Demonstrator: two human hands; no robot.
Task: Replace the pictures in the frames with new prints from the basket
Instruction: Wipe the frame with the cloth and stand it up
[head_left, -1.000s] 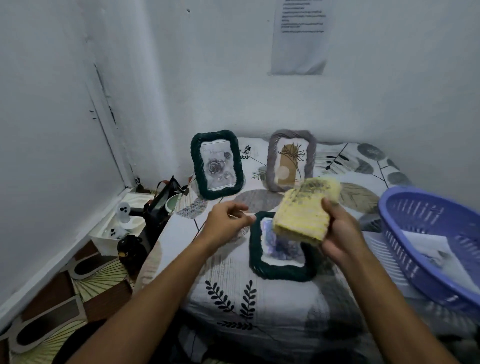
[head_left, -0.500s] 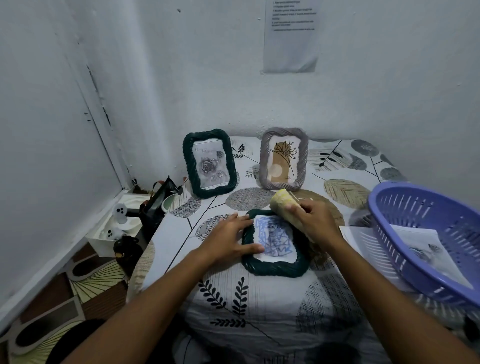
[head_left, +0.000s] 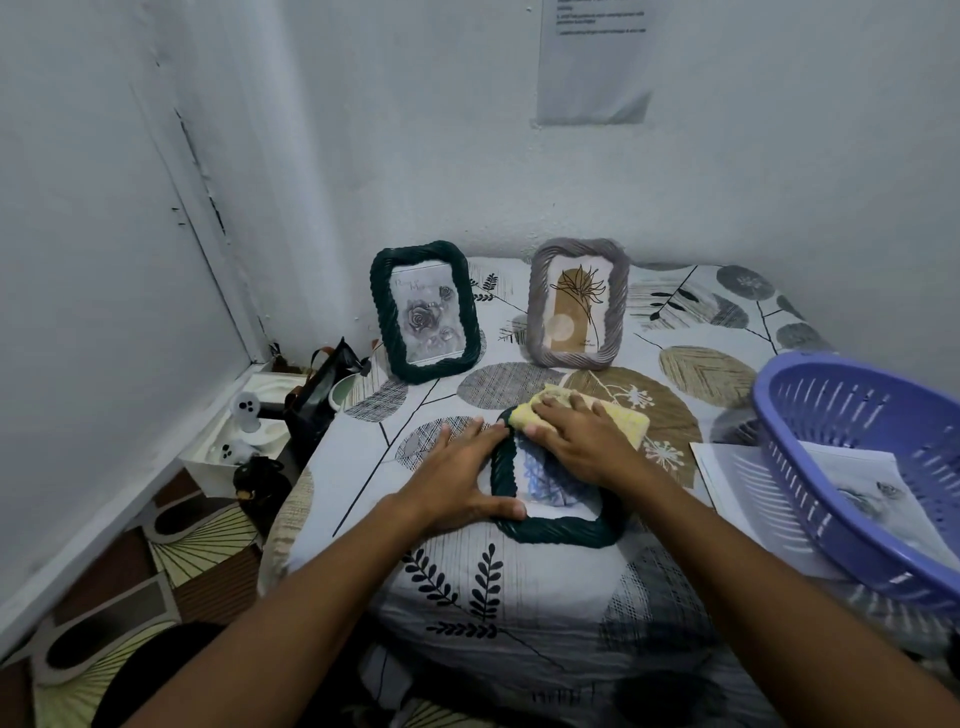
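A dark green frame (head_left: 558, 532) lies flat on the patterned bedsheet (head_left: 498, 587) with a blue-scribble picture (head_left: 545, 483) in it. My left hand (head_left: 457, 480) lies flat, fingers spread, against the frame's left edge. My right hand (head_left: 582, 434) presses a yellow cloth (head_left: 626, 418) onto the frame's top corner. Two frames stand upright against the wall: a dark green frame with a rose print (head_left: 426, 312) and a grey frame with a plant print (head_left: 576, 304). A purple basket (head_left: 852, 467) at the right holds a paper print (head_left: 862, 480).
A loose sheet of paper (head_left: 727, 470) lies under the basket's near side. To the left of the bed are a black bag (head_left: 322, 389), a white box with small ghost figures (head_left: 244, 415) and a patterned floor. White walls close in at the back and left.
My right hand lowered the yellow cloth from the air onto the flat frame's top corner. My left hand came down and settled flat on the frame's left edge.
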